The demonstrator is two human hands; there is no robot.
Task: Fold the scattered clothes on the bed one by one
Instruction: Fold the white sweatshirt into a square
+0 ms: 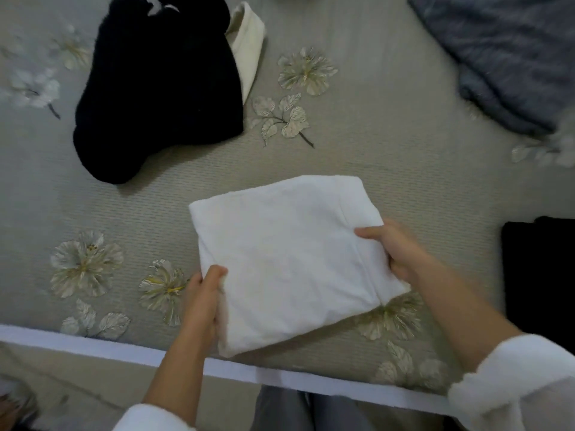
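A white garment (286, 256), folded into a thick square, lies near the front edge of the bed (389, 144). My left hand (203, 301) grips its near left corner, thumb on top. My right hand (398, 250) grips its right edge, thumb lying over the fabric. A crumpled black garment (161, 88) lies at the back left, with a cream cloth (247, 48) sticking out from behind it. A grey-blue garment (510, 57) is spread at the back right.
A folded black garment (541, 275) sits at the right edge of the bed. The bedcover is grey with printed flowers. A white band (93, 345) marks the bed's front edge, with my grey-trousered legs (298, 412) just below it.
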